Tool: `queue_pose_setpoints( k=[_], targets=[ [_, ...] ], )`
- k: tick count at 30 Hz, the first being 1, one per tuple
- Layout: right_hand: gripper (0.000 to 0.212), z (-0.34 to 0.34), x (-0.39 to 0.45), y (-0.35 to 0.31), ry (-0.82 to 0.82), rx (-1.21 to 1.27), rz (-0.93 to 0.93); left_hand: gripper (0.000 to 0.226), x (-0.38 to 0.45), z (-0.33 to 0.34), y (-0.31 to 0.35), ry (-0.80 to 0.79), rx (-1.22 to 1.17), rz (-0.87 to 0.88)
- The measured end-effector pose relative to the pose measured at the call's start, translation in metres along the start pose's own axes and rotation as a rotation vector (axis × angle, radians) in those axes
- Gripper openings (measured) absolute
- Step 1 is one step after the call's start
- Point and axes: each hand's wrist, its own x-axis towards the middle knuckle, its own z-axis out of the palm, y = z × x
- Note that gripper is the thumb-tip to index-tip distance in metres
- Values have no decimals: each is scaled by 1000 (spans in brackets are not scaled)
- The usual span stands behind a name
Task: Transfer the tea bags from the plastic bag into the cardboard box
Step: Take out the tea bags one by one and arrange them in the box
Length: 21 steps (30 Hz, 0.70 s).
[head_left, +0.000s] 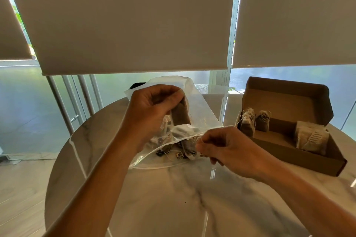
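The left hand (154,106) grips a tea bag (180,114) inside the plastic bag (200,113); the right hand (229,148) pinches its near edge (tag print unreadable), cardboard box (300,152) right.

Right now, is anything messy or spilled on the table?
Nothing is spilled. The tea bags in the cardboard box lean unevenly with loose, tangled strings, and the plastic bag is crumpled between the left hand and right hand.
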Motion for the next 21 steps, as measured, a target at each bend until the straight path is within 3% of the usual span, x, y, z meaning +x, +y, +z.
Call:
queue_pose_setpoints(
  k=[2, 5, 8, 12, 16, 21],
  targets=[
    [6, -13, -4, 4, 76, 19, -5, 8, 0, 1, -4, -7, 13, -38],
    [22, -30, -8, 5, 244, 154, -30, 8, -3, 10, -7, -58, 69, -101],
    [19, -37, -9, -2, 350, 296, -100, 6, -5, 25, -7, -90, 152, -120],
    [11, -31, -3, -5, 361, 97, -138, 7, -7, 45, -3, -162, 105, -168],
    [5, -35, 3, 0, 382, 57, -136, 10, -3, 51, -10, -198, 35, -174],
    [35, -43, 2, 6, 272, -70, -94, 11, -3, 54, -19, -224, 204, -83]
  ],
)
